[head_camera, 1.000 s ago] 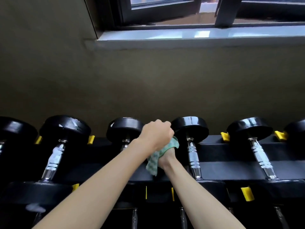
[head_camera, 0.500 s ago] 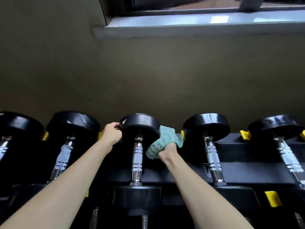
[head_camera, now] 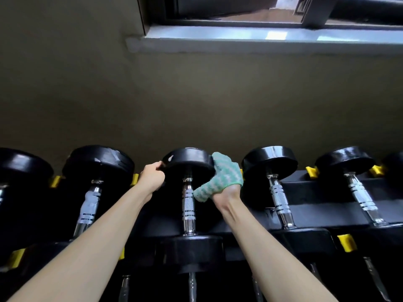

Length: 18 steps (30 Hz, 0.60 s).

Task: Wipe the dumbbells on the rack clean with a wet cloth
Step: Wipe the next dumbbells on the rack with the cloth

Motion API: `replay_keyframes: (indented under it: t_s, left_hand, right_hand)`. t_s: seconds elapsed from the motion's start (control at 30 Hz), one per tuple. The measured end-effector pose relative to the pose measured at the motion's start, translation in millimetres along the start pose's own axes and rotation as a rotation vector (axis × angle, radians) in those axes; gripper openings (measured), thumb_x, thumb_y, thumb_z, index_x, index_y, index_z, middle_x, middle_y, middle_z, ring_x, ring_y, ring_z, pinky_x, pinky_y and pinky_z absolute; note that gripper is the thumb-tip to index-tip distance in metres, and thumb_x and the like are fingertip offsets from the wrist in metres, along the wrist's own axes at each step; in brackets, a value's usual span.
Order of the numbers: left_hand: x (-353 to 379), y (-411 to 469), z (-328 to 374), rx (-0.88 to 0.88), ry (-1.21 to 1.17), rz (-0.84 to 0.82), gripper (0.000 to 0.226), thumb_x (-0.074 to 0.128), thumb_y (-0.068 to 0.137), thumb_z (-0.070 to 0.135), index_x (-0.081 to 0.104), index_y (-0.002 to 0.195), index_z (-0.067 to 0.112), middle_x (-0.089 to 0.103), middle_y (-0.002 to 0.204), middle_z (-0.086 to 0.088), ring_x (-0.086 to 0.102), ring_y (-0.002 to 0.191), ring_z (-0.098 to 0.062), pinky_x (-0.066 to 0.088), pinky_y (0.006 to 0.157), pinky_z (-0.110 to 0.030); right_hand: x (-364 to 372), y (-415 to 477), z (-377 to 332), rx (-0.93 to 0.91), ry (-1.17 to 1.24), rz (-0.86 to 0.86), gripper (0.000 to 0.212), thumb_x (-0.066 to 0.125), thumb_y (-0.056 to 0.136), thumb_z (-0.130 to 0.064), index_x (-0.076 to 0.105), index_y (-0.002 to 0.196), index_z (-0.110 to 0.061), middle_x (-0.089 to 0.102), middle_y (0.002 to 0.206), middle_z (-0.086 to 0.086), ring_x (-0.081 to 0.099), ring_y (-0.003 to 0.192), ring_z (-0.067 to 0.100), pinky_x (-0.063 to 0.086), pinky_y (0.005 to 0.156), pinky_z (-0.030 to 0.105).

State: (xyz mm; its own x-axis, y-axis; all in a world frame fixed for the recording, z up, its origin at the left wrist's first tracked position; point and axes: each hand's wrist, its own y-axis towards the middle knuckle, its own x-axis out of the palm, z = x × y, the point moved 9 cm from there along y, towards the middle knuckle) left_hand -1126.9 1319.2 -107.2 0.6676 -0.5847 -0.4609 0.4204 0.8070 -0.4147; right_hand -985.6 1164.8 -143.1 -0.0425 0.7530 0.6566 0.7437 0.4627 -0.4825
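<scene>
From the head camera, a row of black round-headed dumbbells with chrome knurled handles lies across a black rack fitted with yellow plastic tabs, set against an olive-brown wall beneath a pale grey window sill. The middle dumbbell lies in its cradle in the centre of the view, its handle running away from the person and its far head next to the wall. The left hand grips the left edge of that far head, fingers curled round the rim. A green-and-white woven cloth is draped over the right hand like a mitten and hides its fingers. The outline under the cloth reaches up flat along the right side of the same head, with the thumb splayed towards the handle, so this hand presses the cloth on rather than clenching it. Just left of the middle one lies a dumbbell with a taped handle. Just right lies another chrome-handled dumbbell, and a further one lies beyond it.
</scene>
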Motion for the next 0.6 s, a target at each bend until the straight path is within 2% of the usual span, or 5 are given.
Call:
replay_keyframes:
  t_s: [0.17,0.23,0.3,0.47,0.6]
  left_hand:
    - [-4.3,6.4,-7.2,-0.011,0.048,-0.038,0.069,0.031,0.079,-0.013,0.044,0.139,0.018,0.049,0.137,-0.013,0.045,0.124,-0.033,0.041,0.1,-0.037]
    - [-3.0,6.9,-5.6,0.002,0.031,-0.082,0.068,0.03,0.079,-0.013,0.046,0.138,0.017,0.052,0.134,-0.019,0.055,0.101,-0.031,0.052,0.077,-0.03]
    - [-1.9,9.0,-5.2,0.006,-0.02,-0.129,0.065,0.028,0.081,-0.013,0.048,0.137,0.015,0.052,0.129,-0.026,0.048,0.065,-0.021,0.038,0.039,-0.015]
    - [3.3,17.7,-16.6,-0.052,-0.173,-0.225,0.067,0.023,0.078,-0.018,0.048,0.134,0.007,0.059,0.123,-0.014,0.057,0.093,-0.026,0.033,0.059,-0.027]
    - [2.6,15.2,-13.3,-0.063,-0.194,-0.261,0.065,0.022,0.079,-0.021,0.042,0.137,0.004,0.055,0.127,-0.01,0.053,0.097,-0.02,0.035,0.059,-0.023]
  right_hand:
    - [13.1,-8.3,-3.1,-0.065,-0.315,0.06,0.034,0.038,0.097,-0.029,0.047,0.067,-0.014,0.047,0.049,-0.004,0.044,0.043,0.011,0.038,0.042,0.016]
    - [12.9,-6.8,-0.3,-0.039,-0.504,0.088,0.055,0.027,0.102,-0.024,0.036,0.047,-0.019,0.032,0.028,-0.008,0.03,0.023,0.006,0.025,0.033,0.009]
    - [27.8,-10.5,3.8,-0.017,-0.706,0.022,0.05,0.015,0.104,-0.011,0.031,0.057,-0.022,0.035,0.021,-0.011,0.042,0.023,0.004,0.027,0.026,0.01]
    - [89.5,-5.0,-5.7,-0.139,-1.047,-0.179,0.021,0.054,0.057,-0.009,0.037,0.058,-0.021,0.044,0.049,-0.004,0.049,0.056,0.014,0.032,0.052,0.027]
    - [92.6,12.0,6.6,0.021,-1.016,-0.118,0.037,0.045,0.075,-0.04,0.065,0.086,-0.01,0.072,0.089,0.006,0.064,0.089,0.022,0.049,0.085,0.035]
